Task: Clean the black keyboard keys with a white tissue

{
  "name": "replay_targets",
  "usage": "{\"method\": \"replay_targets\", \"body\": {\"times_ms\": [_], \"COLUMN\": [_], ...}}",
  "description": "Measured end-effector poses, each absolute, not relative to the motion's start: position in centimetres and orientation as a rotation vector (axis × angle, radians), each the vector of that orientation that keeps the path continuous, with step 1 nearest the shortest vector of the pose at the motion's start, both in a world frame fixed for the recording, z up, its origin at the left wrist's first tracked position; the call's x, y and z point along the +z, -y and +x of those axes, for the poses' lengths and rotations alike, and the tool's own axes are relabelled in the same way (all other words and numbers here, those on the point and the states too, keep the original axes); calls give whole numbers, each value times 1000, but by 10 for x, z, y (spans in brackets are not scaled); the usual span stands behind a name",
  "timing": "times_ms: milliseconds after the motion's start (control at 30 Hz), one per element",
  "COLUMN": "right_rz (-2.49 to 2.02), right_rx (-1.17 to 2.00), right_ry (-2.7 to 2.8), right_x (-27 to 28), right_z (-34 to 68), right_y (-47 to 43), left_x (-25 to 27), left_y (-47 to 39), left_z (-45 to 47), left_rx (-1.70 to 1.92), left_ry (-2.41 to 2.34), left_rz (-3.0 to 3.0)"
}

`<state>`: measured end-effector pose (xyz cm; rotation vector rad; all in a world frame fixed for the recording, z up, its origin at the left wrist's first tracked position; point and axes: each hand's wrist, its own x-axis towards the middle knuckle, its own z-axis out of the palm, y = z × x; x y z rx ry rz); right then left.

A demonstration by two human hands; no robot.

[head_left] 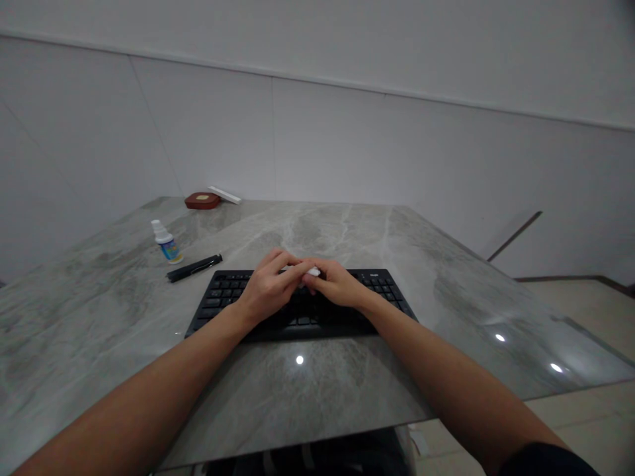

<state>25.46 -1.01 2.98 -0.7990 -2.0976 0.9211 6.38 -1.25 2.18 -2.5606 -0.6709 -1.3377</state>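
A crumpled white tissue shows between my two hands, most of it hidden by the fingers. My left hand is closed, its fingers bent over the tissue and meeting the other hand. Also closed, my right hand pinches the tissue with thumb and forefinger. Both hands are over the middle of a black keyboard, which lies flat near the front edge of the table. The hands hide many of its middle keys, and I cannot tell whether they touch the keys.
On the grey marbled table, a white spray bottle with a blue label stands at the left, beside a black folded or pen-like object. Farther back are a brown case and a white flat piece near the wall.
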Motion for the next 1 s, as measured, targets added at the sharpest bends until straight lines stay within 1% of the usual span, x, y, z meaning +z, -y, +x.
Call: {"method": "replay_targets", "body": {"times_ms": [100,200,267,333,400,533,633,733,933,1000], "right_rz": [-739,-742,-781,-830,-899,-1070,-1180,-1203,-1149,-1168], "right_rx": [1062,1355,1421,1358,1227,794,585,514,522,468], "right_ry": [2012,1907,1883,1921,1973,2088,2180,2296,2501,2519], "right_x": [30,31,33,36,40,44,44,44,44,44], "right_z": [251,251,254,259,266,281,288,289,286,284], "right_y": [11,12,11,9,5,-4,-7,-5,-2,-1], "left_x": [22,20,19,19,20,21,19,17,16,16], "left_y": [13,12,12,12,13,12,11,9,10,11], "left_z": [63,63,64,65,66,66,64,63,63,64], "left_rx": [-1385,-1378,-1337,-1311,-1320,-1249,-1092,-979,-896,-867], "left_ry": [664,618,605,640,726,896,927,920,885,875], "left_rz": [-2498,-2457,-2450,-2469,-2495,-2533,-2607,-2666,-2736,-2751]}}
